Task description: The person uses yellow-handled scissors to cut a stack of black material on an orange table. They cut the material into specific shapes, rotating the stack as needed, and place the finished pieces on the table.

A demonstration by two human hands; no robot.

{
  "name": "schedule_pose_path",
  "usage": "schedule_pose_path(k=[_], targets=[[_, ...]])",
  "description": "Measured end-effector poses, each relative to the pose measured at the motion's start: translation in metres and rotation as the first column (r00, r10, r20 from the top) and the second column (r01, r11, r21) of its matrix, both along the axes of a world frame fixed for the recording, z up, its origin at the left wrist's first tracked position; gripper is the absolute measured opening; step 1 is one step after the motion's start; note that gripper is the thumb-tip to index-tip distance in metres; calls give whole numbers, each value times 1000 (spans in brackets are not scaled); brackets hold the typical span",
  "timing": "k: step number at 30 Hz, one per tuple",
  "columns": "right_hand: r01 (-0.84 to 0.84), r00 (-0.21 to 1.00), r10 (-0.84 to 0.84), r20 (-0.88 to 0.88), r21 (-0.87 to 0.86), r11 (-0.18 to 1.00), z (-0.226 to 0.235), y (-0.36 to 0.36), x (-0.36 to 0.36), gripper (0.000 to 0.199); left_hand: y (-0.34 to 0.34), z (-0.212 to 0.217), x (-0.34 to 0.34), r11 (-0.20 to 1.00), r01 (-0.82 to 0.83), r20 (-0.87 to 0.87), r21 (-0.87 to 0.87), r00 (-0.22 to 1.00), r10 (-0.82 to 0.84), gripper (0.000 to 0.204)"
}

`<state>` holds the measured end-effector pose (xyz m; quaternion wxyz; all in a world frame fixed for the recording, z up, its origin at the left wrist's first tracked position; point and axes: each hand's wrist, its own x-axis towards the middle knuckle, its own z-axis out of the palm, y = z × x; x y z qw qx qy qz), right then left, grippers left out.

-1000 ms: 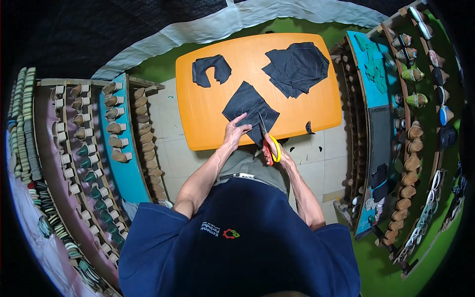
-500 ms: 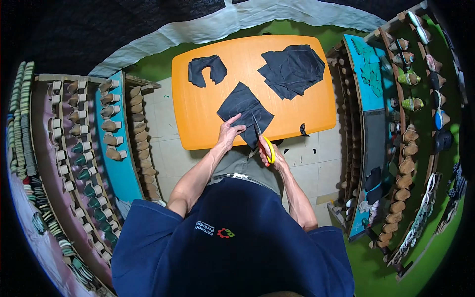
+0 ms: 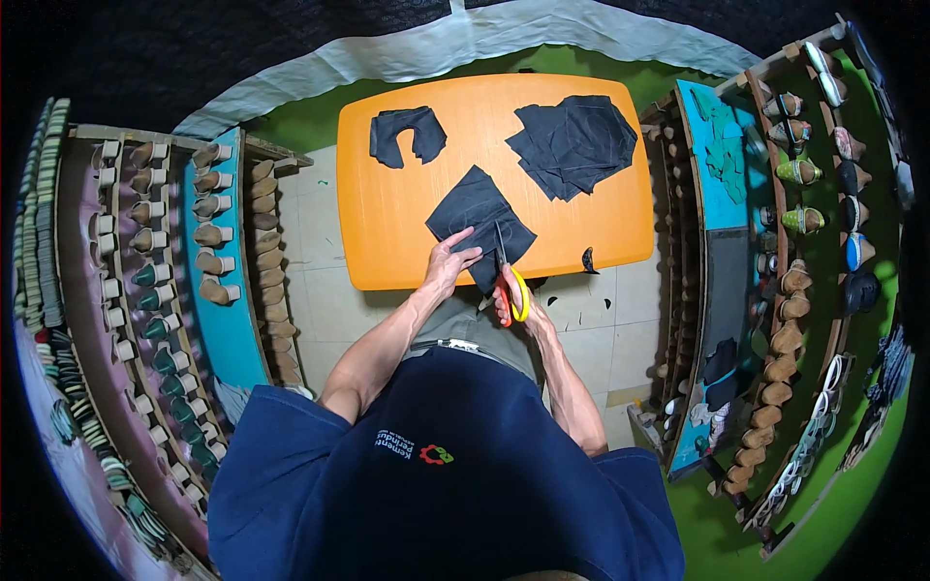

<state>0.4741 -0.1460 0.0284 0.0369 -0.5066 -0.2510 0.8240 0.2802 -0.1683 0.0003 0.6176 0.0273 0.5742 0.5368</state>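
Observation:
A squarish black fabric piece [image 3: 475, 208] with faint pale outlines lies near the front edge of the table, one corner reaching past that edge. My left hand [image 3: 448, 265] grips it at its left side, index finger and thumb stretched over the cloth; the other fingers are mostly hidden. In my right hand [image 3: 513, 300] are scissors [image 3: 523, 295] with yellow and orange-red handles. Their blades point away from me into the right part of the cloth, and my fingers are wrapped in the handles.
On the orange table [image 3: 387, 223] lie a curved black cut-out [image 3: 426, 145] and a stack of black pieces [image 3: 576, 145]. A small black scrap [image 3: 588, 259] sits at the front right edge, with more scraps on the floor. Racks of shoe forms [image 3: 215, 232] and shoes [image 3: 799, 172] flank both sides.
My right hand has shifted slightly left and nearer to me and turned, so the orange-red handle now shows beside the yellow one. My left hand stays on the cloth.

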Motion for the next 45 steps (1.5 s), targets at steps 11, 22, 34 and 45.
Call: schedule_pose_path(k=[11, 22, 34, 45], targets=[[80, 996, -81, 46, 19, 997, 4, -13, -6, 69, -6, -7, 15, 997, -74, -1, 26, 997, 74, 59], [136, 980, -144, 135, 62, 989, 11, -18, -10, 68, -5, -9, 24, 989, -140, 17, 39, 990, 140, 59], [154, 974, -170, 151, 113, 982, 21, -15, -9, 69, -3, -4, 20, 992, -124, 36, 41, 992, 122, 63], [138, 964, -168, 206, 154, 978, 21, -12, -7, 67, 0, -12, 6, 996, -82, 24, 42, 996, 81, 63]])
